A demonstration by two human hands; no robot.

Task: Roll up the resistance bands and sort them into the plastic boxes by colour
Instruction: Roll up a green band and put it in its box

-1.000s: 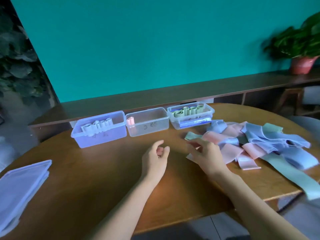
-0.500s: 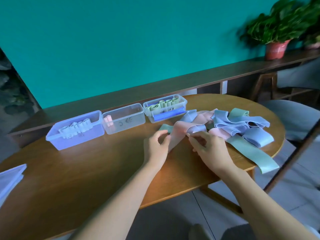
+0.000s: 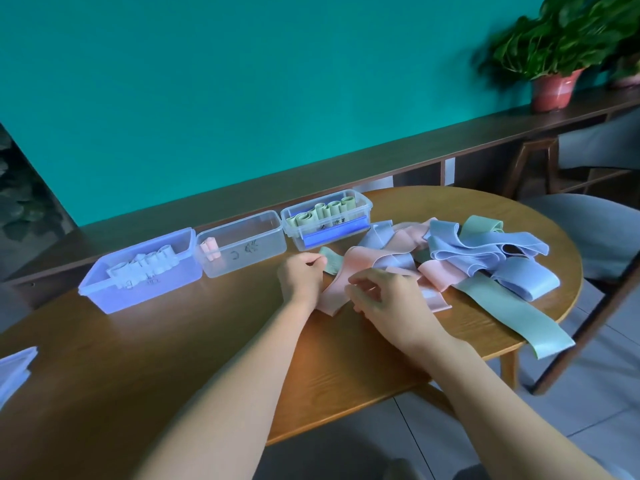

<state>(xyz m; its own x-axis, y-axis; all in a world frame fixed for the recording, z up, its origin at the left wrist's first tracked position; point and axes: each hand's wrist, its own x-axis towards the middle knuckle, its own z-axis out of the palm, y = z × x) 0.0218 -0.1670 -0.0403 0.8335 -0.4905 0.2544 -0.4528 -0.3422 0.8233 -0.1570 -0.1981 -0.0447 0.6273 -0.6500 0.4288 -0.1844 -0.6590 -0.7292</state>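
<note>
A pink band [image 3: 341, 277] lies stretched over the round wooden table [image 3: 173, 358] between my hands. My left hand [image 3: 300, 279] pinches its near left edge and my right hand [image 3: 388, 299] grips its right part with curled fingers. Behind it spreads a loose heap of blue bands [image 3: 485, 249], pink bands and green bands [image 3: 509, 306]; one green band hangs over the table's right edge. Three boxes stand in a row: a blue box [image 3: 104, 289] with blue rolls, a clear box [image 3: 263, 252] with one pink roll [image 3: 210, 249], a clear box [image 3: 362, 204] with green rolls.
Stacked box lids [image 3: 14, 368] lie at the table's left edge. A dark wooden shelf [image 3: 311, 181] runs along the teal wall, with a potted plant [image 3: 554, 88] at its right end. A grey chair [image 3: 595, 233] stands right of the table.
Both hands have closed on the pink band and drawn it out of the heap toward me. The view swung right, so the boxes sit further left.
</note>
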